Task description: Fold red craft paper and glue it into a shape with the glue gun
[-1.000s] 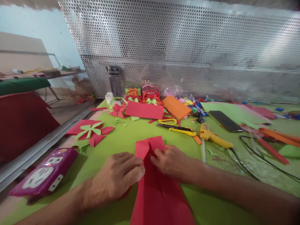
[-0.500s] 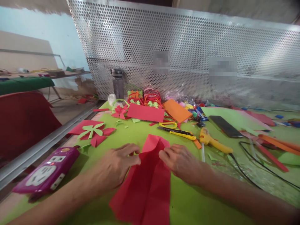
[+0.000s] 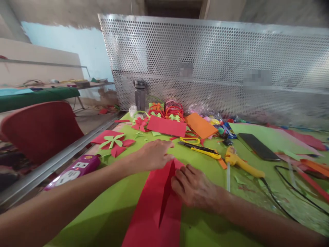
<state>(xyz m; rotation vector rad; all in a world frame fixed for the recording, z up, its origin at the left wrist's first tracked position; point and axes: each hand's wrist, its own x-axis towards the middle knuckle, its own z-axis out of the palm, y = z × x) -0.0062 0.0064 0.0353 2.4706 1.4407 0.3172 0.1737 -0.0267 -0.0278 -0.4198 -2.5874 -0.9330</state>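
A folded red sheet (image 3: pixel 154 209) lies lengthwise on the green table covering (image 3: pixel 102 209), with a dark gap running along its middle. My left hand (image 3: pixel 156 154) is over the sheet's far end, its thumb and fingers apart, with nothing seen between them. On the right edge of the sheet, near the same end, my right hand (image 3: pixel 192 185) rests with curled fingers pressed on the paper. Beyond the hands are a yellow and black cutter (image 3: pixel 205 152) and yellow-handled scissors (image 3: pixel 190 140).
A yellow glue gun (image 3: pixel 243 163) with a black cord and a phone (image 3: pixel 258 146) lie to the right. At left are a purple power strip (image 3: pixel 77 168) and paper flowers (image 3: pixel 111 140). A bottle (image 3: pixel 140 96) stands before a perforated metal panel (image 3: pixel 205 51).
My left hand has risen off the sheet's left edge to above its far end, fingers spread. My right hand has moved slightly nearer me. The sheet lies flatter, and the camera view has shifted left.
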